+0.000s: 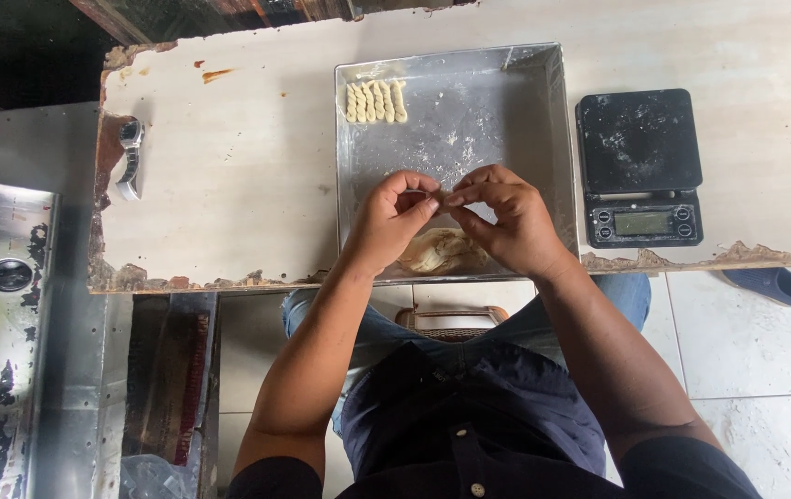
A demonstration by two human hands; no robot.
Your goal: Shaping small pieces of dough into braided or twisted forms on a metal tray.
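Sitting at a pale worktop (247, 148) with a chipped, worn front edge, you have your knees tucked under it and a white tiled floor (756, 370) below. To your left stands a steel counter (7, 277) with a round black knob on it. On the worktop, straight ahead of you, lies a square metal baking tray (534, 129), dusted with flour. Just beside the tray on its right sits a black digital kitchen scale (640, 166), also speckled with flour. Well apart on the left, near the worktop's edge, lies a wristwatch (129, 157).

Inside the tray, at the near edge, rests a lump of dough (441, 251), partly hidden by your wrists. In the far left corner a short row of twisted dough sticks (376, 102) lies side by side, touching one another.

Your left hand (393, 222) and right hand (506, 222) meet over the middle of the tray, above the lump. The fingertips of both are pinched closed on a small dough piece (441, 199) held between them; most of it is hidden by your fingers, so its shape cannot be told.
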